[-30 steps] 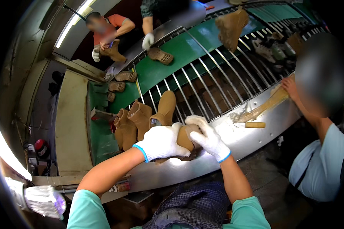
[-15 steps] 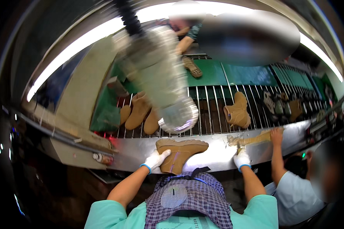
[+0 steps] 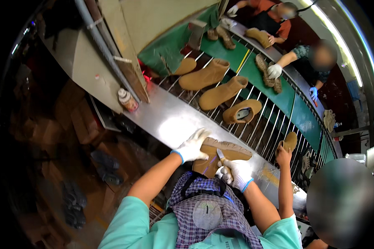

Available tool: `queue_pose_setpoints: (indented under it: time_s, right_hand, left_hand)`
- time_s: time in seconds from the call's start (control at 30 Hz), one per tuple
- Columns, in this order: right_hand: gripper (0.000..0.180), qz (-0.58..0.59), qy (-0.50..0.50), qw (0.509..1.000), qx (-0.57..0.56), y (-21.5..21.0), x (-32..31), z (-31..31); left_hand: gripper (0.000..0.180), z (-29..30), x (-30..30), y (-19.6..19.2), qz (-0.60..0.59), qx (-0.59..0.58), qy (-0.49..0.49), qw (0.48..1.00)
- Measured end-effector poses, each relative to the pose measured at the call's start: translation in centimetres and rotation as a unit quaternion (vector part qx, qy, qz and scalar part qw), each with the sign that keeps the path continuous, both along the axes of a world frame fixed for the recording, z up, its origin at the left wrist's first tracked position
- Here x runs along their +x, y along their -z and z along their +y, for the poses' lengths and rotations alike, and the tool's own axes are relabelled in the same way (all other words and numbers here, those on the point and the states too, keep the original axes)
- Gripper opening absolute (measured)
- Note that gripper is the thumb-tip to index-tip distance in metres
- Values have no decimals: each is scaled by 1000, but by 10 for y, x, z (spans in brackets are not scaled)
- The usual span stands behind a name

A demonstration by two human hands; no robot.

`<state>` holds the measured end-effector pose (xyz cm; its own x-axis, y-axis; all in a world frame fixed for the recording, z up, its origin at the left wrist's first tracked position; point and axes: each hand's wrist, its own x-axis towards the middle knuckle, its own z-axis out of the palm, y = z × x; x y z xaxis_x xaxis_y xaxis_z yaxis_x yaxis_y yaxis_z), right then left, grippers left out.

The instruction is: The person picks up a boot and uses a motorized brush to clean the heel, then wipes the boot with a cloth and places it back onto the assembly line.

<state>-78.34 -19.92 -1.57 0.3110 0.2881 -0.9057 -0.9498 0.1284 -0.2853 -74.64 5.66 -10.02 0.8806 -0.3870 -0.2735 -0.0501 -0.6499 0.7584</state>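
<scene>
A tan ankle boot with a chunky tan sole and a purple line down its side lies against the metal ledge in front of me, sole facing away. My left hand, in a white glove, grips its heel end, thumb on the upper and fingers by the sole. My right hand, also gloved, is closed around a slim hand tool with a pale flat tip and yellowish lower part. The tip is at the boot's side, just below the sole edge; whether it touches I cannot tell.
Beyond the metal ledge, several tan boots stand on a rack of metal bars. A spray can stands at the ledge's left end. Co-workers handle soles and boots across the green belt and at my right.
My view has swung left, and the hanging lamp-like fixture has left it. My right hand has come from the smeared patch on the ledge to the boot. My left hand still holds the heel.
</scene>
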Motion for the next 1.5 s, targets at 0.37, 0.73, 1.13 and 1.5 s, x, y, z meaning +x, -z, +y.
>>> queue_pose_setpoints:
  time_s: [0.37,0.73,1.13,1.5]
  right_hand:
    - [27,-55,-96,987,-118,10,9,99]
    - [43,-176,-411,864,-229,-51,14,37]
    - [23,-140,-125,973,-131,-12,30,-28]
    - [20,-155,143,973,-90,9,47,-122]
  left_hand:
    - [89,-18,5,50,-114,-35,-42,992]
    - [107,-22,-4,28,-77,-68,-125,987]
    - [69,-85,30,-18,-200,66,-17,977]
    - [38,-97,41,-2,-157,39,-93,982]
